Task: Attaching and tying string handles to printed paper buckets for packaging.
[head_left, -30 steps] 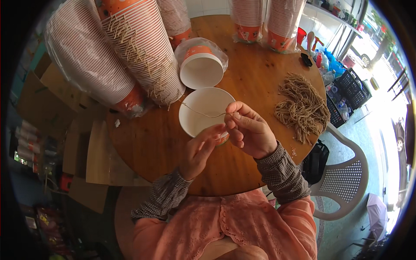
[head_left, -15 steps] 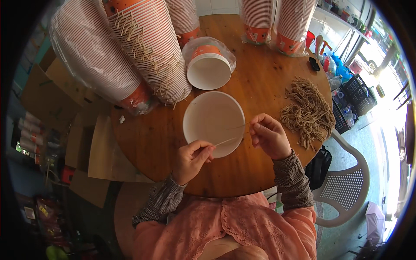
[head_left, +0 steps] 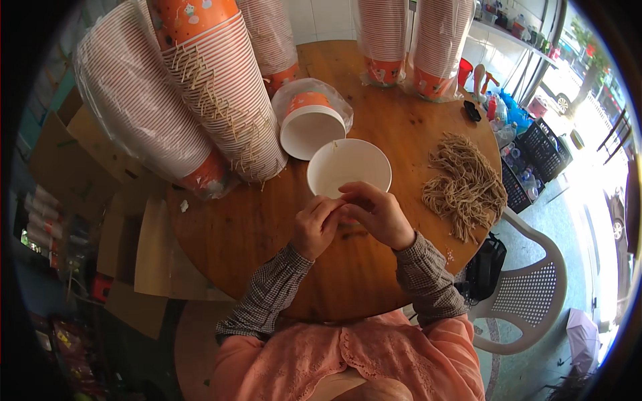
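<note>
A white-lined paper tub [head_left: 349, 167] stands on the round table in front of me, its mouth facing up. My left hand [head_left: 317, 225] and my right hand [head_left: 378, 212] meet at its near rim, fingers closed and fingertips together. What they pinch is hidden behind the fingers. A small patch of the tub's orange outside shows just under the hands. Right of my right hand lies a tangled heap of tan cords [head_left: 465, 187]. Beyond the tub, another paper tub [head_left: 312, 130] lies on its side, partly in clear plastic.
At the left lean tall nested tub stacks; one tub stack [head_left: 224, 93] has tan cord ends along its rims. Wrapped stacks [head_left: 441, 50] stand at the far right. A black object [head_left: 472, 111] lies near the table edge. A plastic chair [head_left: 528, 294] and cardboard boxes [head_left: 150, 250] flank the table.
My hands were apart, each pinching a thin strand over the tub; now they have come together at its near rim. The tub sits farther away and slightly right. My view has shifted slightly.
</note>
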Action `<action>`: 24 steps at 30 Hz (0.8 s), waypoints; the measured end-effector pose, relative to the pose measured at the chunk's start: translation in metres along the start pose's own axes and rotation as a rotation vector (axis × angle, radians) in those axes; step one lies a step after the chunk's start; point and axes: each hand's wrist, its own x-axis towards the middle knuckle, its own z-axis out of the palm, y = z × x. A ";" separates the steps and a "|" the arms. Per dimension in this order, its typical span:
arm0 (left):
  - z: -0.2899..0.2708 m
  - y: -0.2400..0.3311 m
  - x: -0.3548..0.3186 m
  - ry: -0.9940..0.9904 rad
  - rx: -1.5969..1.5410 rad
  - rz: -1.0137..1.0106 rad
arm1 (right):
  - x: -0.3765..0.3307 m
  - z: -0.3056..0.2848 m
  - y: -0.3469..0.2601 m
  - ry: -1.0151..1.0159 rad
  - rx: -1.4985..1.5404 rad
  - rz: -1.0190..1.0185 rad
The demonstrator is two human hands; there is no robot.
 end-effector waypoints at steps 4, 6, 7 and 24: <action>-0.002 -0.008 0.017 0.058 -0.053 -0.045 | 0.022 -0.007 -0.005 0.006 -0.176 -0.151; -0.005 -0.013 0.035 0.072 -0.062 -0.027 | 0.031 -0.011 -0.008 0.006 -0.177 -0.150; -0.007 -0.013 0.045 0.083 -0.069 -0.016 | 0.036 -0.015 -0.010 0.024 -0.187 -0.151; -0.013 -0.040 0.088 -0.035 -0.438 -0.285 | 0.086 -0.024 -0.023 0.158 -0.276 -0.287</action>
